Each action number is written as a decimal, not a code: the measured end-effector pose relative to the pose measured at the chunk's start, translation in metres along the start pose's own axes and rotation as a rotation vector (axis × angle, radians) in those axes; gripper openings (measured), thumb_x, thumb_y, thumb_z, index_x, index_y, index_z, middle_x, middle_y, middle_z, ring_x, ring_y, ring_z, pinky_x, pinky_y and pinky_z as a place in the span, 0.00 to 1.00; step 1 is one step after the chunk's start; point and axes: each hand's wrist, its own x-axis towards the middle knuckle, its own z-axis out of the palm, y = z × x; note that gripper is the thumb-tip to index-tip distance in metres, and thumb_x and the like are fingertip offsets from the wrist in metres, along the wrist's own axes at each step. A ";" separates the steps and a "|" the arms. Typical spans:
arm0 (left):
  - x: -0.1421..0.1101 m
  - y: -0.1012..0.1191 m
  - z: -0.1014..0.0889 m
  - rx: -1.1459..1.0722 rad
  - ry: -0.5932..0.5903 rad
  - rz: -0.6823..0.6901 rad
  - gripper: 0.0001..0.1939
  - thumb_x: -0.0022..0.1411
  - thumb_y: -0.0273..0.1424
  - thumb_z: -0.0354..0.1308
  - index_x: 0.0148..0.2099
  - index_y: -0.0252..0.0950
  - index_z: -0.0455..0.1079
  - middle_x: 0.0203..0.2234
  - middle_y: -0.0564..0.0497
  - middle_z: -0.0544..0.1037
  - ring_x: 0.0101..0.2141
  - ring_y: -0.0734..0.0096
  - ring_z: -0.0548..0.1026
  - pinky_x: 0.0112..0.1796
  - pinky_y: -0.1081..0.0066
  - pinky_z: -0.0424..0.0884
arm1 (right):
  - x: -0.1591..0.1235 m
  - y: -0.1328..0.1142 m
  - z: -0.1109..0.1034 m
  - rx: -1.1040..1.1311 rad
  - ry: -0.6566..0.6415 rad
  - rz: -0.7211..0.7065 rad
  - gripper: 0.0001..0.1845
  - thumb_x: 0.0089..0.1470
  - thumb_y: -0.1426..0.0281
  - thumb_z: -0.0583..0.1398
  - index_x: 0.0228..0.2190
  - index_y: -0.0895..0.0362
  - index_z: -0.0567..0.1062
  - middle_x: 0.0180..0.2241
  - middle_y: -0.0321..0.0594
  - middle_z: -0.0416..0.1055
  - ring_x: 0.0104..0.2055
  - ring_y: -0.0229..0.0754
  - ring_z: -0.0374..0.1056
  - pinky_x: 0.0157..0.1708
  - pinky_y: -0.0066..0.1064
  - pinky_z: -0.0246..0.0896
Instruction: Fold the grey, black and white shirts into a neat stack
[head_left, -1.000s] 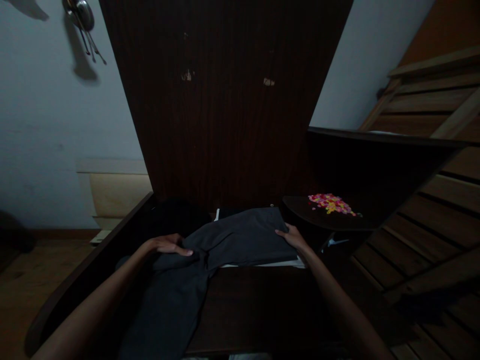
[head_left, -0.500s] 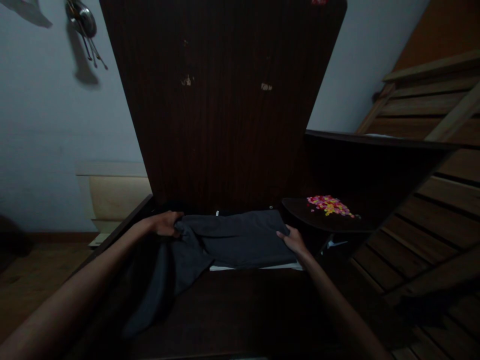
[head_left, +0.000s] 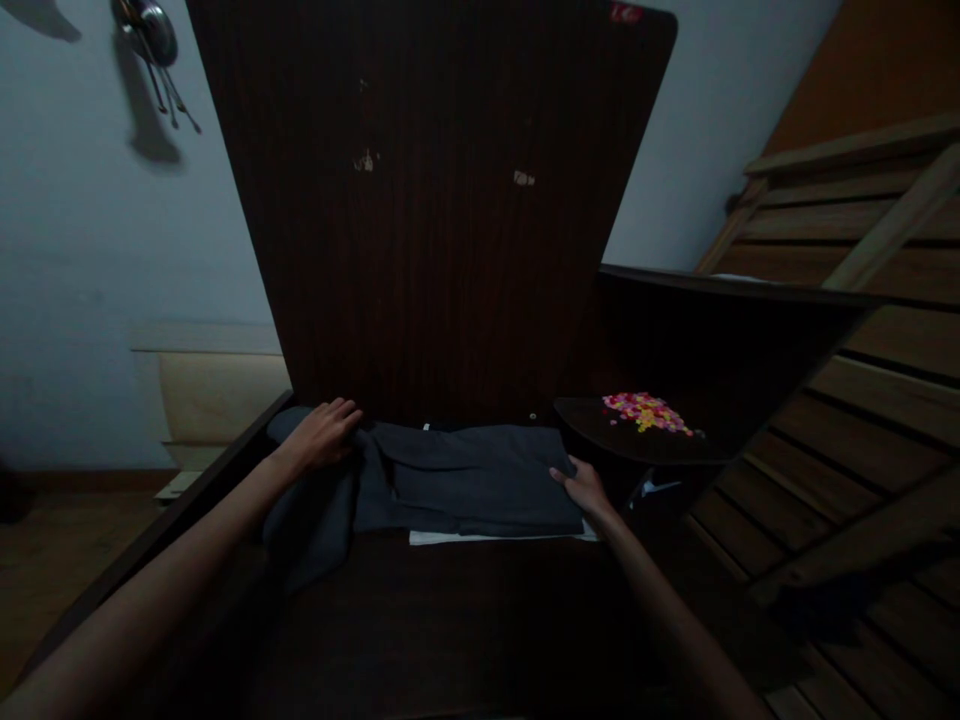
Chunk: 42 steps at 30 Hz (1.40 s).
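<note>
A dark grey garment (head_left: pixel 480 480), perhaps trousers, lies across the dark wooden desktop (head_left: pixel 450 620), its right part flat and its left part bunched. My left hand (head_left: pixel 326 435) rests palm down on the bunched part, fingers loosely stretched and slightly apart. At the right end my right hand (head_left: pixel 585 488) pinches the garment's edge, thumb on top. Under the front edge of the cloth a thin white layer (head_left: pixel 480 538) peeks out; whether it is paper or fabric I cannot tell.
A tall dark wooden panel (head_left: pixel 450 220) rises behind the desk. On the right, a rounded low shelf (head_left: pixel 585 425) carries a heap of pink, red and yellow pieces (head_left: pixel 649 412). Wooden slats (head_left: pixel 892 400) stand at the far right, and a metal wall fixture (head_left: pixel 154 35) hangs upper left.
My left hand has loosened from the bunched cloth and now lies on it. The garment's left part, hanging forward before, has been drawn back onto the desk. My right hand keeps its hold.
</note>
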 end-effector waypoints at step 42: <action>-0.073 -0.026 0.008 -0.458 -0.405 -0.320 0.28 0.48 0.35 0.51 0.52 0.33 0.71 0.48 0.41 0.77 0.48 0.57 0.75 0.49 0.65 0.69 | 0.009 0.011 0.000 0.034 -0.045 0.095 0.21 0.44 0.64 0.64 0.42 0.57 0.79 0.41 0.45 0.79 0.41 0.50 0.76 0.41 0.39 0.70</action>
